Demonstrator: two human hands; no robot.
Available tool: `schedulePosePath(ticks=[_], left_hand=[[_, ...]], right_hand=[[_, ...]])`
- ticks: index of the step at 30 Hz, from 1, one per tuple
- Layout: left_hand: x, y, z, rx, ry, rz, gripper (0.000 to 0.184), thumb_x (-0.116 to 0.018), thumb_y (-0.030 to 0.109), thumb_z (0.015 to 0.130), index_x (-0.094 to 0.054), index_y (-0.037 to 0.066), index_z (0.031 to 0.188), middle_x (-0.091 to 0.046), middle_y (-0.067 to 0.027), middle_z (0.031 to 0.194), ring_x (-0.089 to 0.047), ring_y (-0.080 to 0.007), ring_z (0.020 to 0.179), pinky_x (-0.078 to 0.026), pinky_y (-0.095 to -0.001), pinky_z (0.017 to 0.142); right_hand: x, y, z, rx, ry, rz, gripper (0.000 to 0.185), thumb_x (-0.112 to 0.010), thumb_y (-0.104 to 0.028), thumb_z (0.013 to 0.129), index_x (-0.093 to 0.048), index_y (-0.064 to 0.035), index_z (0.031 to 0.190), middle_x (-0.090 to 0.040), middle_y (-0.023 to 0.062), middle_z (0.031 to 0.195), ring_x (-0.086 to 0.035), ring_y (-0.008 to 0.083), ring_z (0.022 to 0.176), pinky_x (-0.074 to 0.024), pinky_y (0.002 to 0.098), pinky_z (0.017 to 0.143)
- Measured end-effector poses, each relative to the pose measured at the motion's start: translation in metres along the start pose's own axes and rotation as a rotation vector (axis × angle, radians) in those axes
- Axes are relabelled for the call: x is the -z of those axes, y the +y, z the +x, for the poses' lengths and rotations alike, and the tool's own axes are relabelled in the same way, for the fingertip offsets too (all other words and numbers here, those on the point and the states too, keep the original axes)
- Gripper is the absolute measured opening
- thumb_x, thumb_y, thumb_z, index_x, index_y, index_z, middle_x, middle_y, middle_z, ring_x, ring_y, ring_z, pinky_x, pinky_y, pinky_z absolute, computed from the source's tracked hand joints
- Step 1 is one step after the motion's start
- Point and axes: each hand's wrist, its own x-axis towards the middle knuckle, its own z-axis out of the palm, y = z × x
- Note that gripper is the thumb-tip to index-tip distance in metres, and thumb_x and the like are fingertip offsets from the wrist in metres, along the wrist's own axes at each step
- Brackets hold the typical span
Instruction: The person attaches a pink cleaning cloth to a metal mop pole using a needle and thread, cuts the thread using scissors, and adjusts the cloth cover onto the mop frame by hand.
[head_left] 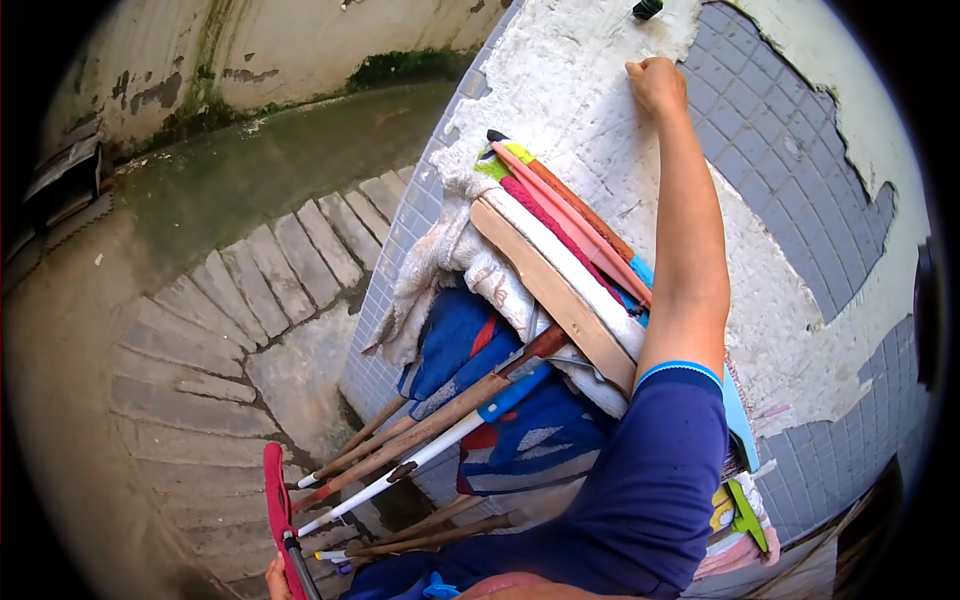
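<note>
My right hand (657,86) is stretched far up against the white, peeling wall surface (585,80), its fingers curled in; whatever they may hold is hidden. Just above it is a small dark green and black object (647,9). At the lower left, my left hand (278,580) is partly visible, closed at the dark handle of a tool with a long pink head (275,490). Between my arms, mops and poles lean together, with a flat wooden board (555,285), a white cloth (435,260) and blue mop cloths (450,325) among them.
Curved stone steps (255,270) descend at the left beside a wet, mossy floor strip (270,155). Grey-blue tiles (770,130) show on the wall at the right. A green clip-like piece (747,515) and pink cloth (735,558) are at the lower right.
</note>
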Motion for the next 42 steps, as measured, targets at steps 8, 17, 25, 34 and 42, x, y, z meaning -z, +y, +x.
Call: schedulePosePath(ticks=[8,17,25,34,42], left_hand=[[0.008,0.002,-0.008,-0.03,-0.02,-0.026,0.017,-0.063,0.03,0.087,-0.065,0.014,0.09,-0.059,0.0057,0.069,-0.055,-0.0079,0.056,-0.045,-0.0249,0.05],[0.029,-0.003,-0.014,-0.075,-0.094,-0.167,0.017,-0.063,0.03,0.087,-0.065,0.013,0.091,-0.06,0.0053,0.069,-0.056,-0.0081,0.056,-0.046,-0.025,0.05],[0.064,0.086,-0.055,-0.326,-0.15,0.148,0.02,-0.06,0.023,0.093,-0.063,0.008,0.106,-0.065,0.0004,0.093,-0.059,-0.0105,0.082,-0.05,-0.0266,0.076],[0.179,0.125,-0.148,-0.419,0.029,0.033,0.016,-0.066,0.012,0.088,-0.062,0.003,0.099,-0.066,-0.0014,0.085,-0.06,-0.0081,0.073,-0.05,-0.0246,0.069],[0.228,0.13,-0.174,-0.468,0.052,0.041,0.014,-0.066,0.009,0.086,-0.062,0.002,0.098,-0.066,-0.0004,0.085,-0.059,-0.0074,0.074,-0.048,-0.0232,0.071]], right_hand=[[0.029,0.01,0.011,-0.344,0.43,0.732,0.046,-0.048,-0.042,0.093,-0.069,-0.0022,0.084,-0.07,0.0107,0.068,-0.068,0.021,0.063,-0.0504,0.032,0.074],[0.013,-0.077,0.011,-0.018,0.191,1.069,0.028,-0.061,-0.03,0.089,-0.067,-0.0025,0.09,-0.061,0.002,0.071,-0.058,0.0109,0.057,-0.0474,0.0268,0.05],[0.017,-0.3,-0.184,0.337,-0.51,1.375,0.029,-0.061,-0.028,0.092,-0.06,-0.005,0.074,-0.053,0.0002,0.06,-0.048,0.009,0.045,-0.0385,0.0246,0.042],[0.063,-0.398,-0.537,0.711,-1.177,1.384,0.034,-0.053,-0.033,0.096,-0.065,-0.0039,0.087,-0.061,-0.0001,0.067,-0.057,0.0079,0.057,-0.0464,0.0251,0.053],[0.182,-0.314,-0.783,-0.04,-3.015,1.307,0.058,-0.058,-0.042,0.093,-0.049,0.0043,0.127,-0.06,0.0192,0.116,-0.06,0.0282,0.108,-0.0487,0.0399,0.093]])
